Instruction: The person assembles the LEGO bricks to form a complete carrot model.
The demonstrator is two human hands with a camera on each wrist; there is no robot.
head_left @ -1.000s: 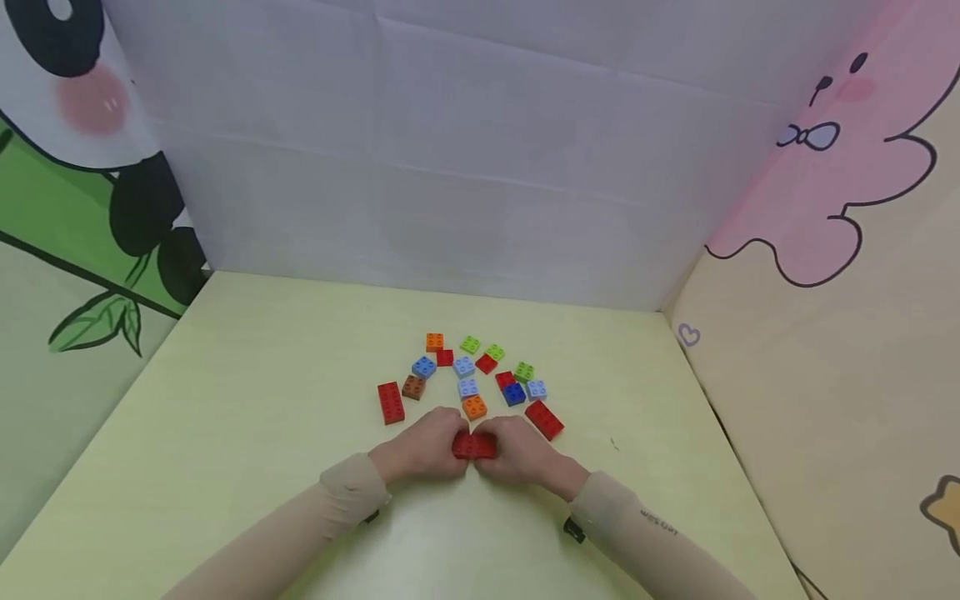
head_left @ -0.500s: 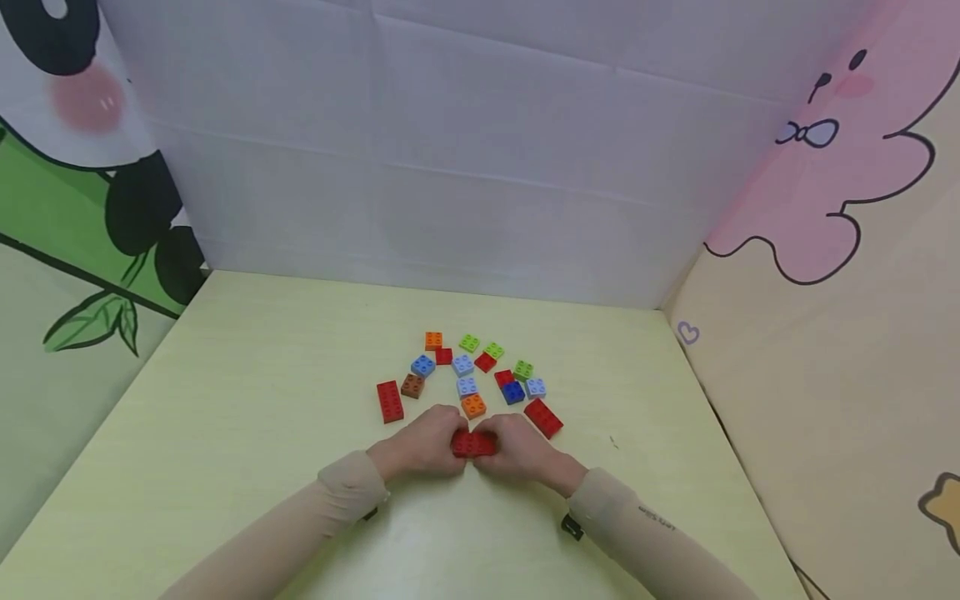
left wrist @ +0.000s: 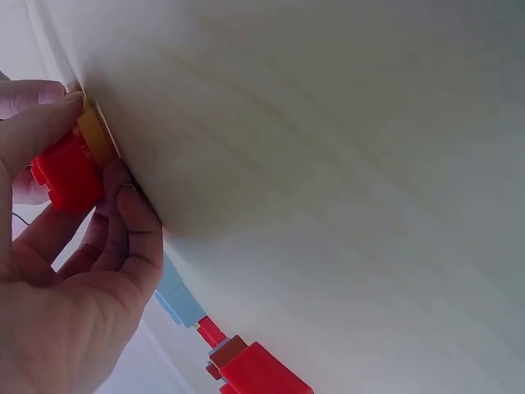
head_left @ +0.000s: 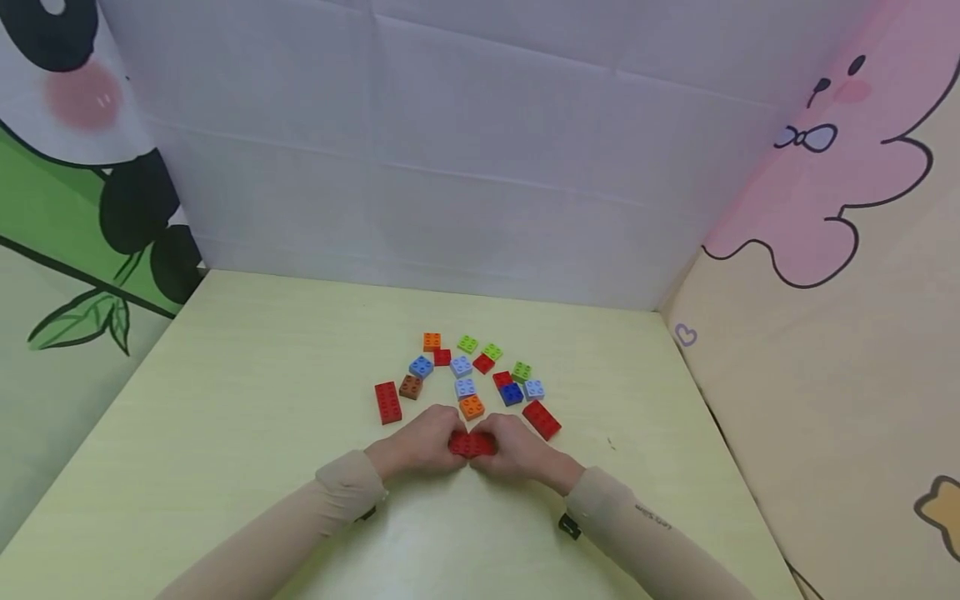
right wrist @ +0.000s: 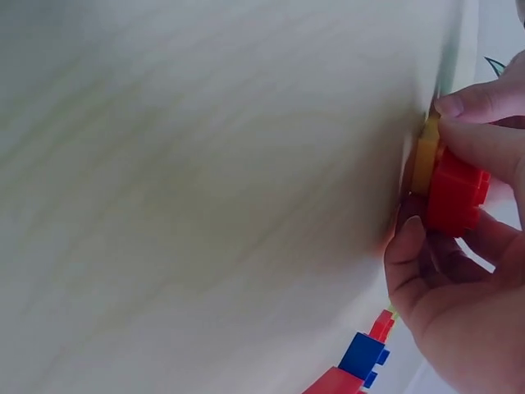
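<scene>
In the head view both hands meet near the middle front of the pale table [head_left: 247, 433]. Between them are red building bricks [head_left: 472, 444], studs up, with a line across the middle. My left hand [head_left: 426, 440] pinches the left end between thumb and curled fingers; my right hand [head_left: 513, 447] does the same at the right end. Under the red, a yellow-orange brick [left wrist: 96, 138] shows in the left wrist view, close over the tabletop. The right wrist view shows the red brick [right wrist: 455, 193] stacked on the yellow-orange one [right wrist: 425, 160] too. Fingers partly hide the stack.
Loose bricks lie beyond the hands: long red bricks at left [head_left: 388, 402] and right [head_left: 542, 420], an orange brick [head_left: 472, 407], a brown one [head_left: 410, 387], a dark blue one [head_left: 512, 393], and several light blue, green and red ones. A white wall panel [head_left: 465, 167] stands behind.
Both hands keep their grip on the red bricks in nearly the same spot. The whole head view has shifted very slightly; the loose bricks lie as before.
</scene>
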